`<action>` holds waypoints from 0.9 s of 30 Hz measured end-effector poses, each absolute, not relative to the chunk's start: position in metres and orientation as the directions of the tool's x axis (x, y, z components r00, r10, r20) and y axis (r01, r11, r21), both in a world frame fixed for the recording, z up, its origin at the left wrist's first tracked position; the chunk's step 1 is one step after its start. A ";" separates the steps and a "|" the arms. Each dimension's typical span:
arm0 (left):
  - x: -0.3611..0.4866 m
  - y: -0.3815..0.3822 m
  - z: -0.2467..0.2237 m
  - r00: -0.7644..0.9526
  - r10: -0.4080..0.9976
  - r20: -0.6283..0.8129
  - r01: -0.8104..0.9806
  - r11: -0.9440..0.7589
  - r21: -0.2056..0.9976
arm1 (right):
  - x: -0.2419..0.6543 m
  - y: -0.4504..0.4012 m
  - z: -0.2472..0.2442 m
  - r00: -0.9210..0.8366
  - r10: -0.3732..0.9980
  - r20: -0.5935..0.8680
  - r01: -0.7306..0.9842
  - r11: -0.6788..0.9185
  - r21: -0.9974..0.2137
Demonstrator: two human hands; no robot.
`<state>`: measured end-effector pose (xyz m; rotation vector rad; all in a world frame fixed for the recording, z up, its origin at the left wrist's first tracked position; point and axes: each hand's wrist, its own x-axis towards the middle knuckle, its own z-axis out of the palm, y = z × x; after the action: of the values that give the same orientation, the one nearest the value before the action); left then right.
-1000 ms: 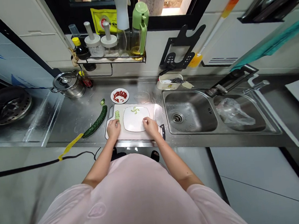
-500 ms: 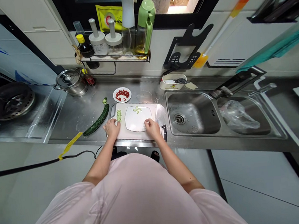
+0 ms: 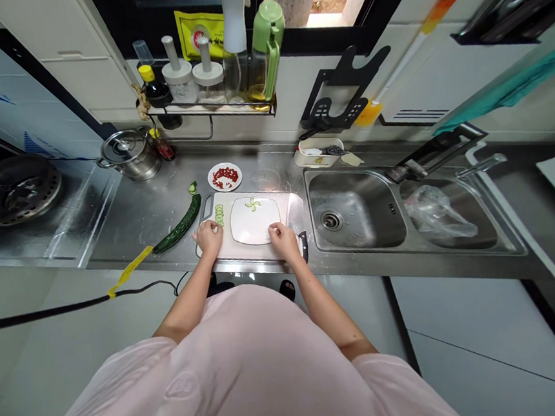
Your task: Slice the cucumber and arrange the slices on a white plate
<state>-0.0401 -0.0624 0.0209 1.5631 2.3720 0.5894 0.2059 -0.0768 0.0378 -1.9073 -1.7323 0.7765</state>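
Note:
My left hand (image 3: 209, 238) rests over the left near side of a pale cutting board (image 3: 227, 252). Its fingers are loosely bent and apart, with the tips beside a short row of cucumber slices (image 3: 219, 213). A white plate (image 3: 252, 226) lies on the board, with several pale green slices (image 3: 252, 204) fanned out near its far rim. At the plate's right edge, my right hand (image 3: 284, 240) has thumb and fingers pinched together; anything between them is too small to make out. Next to my right wrist shows a knife's black handle (image 3: 304, 246). A whole cucumber (image 3: 179, 228) lies left of the board.
Behind the board sits a small plate (image 3: 215, 183) of chopped red pieces, with a cucumber end (image 3: 192, 188) nearby. A steel pot (image 3: 132, 157) stands back left. On the right are a sink (image 3: 360, 210) and a plastic bag (image 3: 437, 210). A shelf (image 3: 210, 108) holds bottles and jars.
The whole view has shifted slightly. My left hand has moved a little at the near end of the cucumber slices; my right hand stays at the plate's edge.

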 end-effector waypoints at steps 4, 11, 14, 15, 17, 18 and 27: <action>-0.039 -0.062 0.020 -0.408 0.913 0.026 0.791 0.339 0.510 | 0.206 -0.076 0.038 0.053 0.994 -0.099 0.723 -0.106 -0.683; -0.036 -0.054 0.022 -0.469 0.883 0.019 0.607 0.306 0.733 | 0.204 -0.077 0.042 0.054 0.992 -0.110 0.693 -0.116 -0.712; -0.032 -0.046 0.026 -0.464 0.885 -0.043 0.400 0.252 0.881 | 0.202 -0.077 0.045 0.049 0.995 -0.090 0.674 -0.100 -0.732; -0.031 -0.043 0.028 -0.446 0.893 -0.067 0.315 0.227 0.922 | 0.202 -0.076 0.047 0.047 0.995 -0.085 0.665 -0.094 -0.741; -0.027 -0.039 0.036 -0.395 0.912 -0.107 0.144 0.177 0.974 | 0.200 -0.075 0.053 0.047 0.996 -0.075 0.643 -0.088 -0.761; -0.025 -0.038 0.041 -0.375 0.919 -0.123 0.069 0.160 0.985 | 0.199 -0.074 0.056 0.048 0.996 -0.070 0.628 -0.084 -0.774; -0.001 -0.038 0.097 -0.192 0.967 -0.165 -0.184 0.130 0.974 | 0.186 -0.056 0.092 -0.009 0.992 0.127 0.388 0.120 -0.914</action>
<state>-0.0012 -0.0378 0.0972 0.8684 1.2948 1.3200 0.1863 -0.0562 0.0921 -1.4015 -1.5386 0.8856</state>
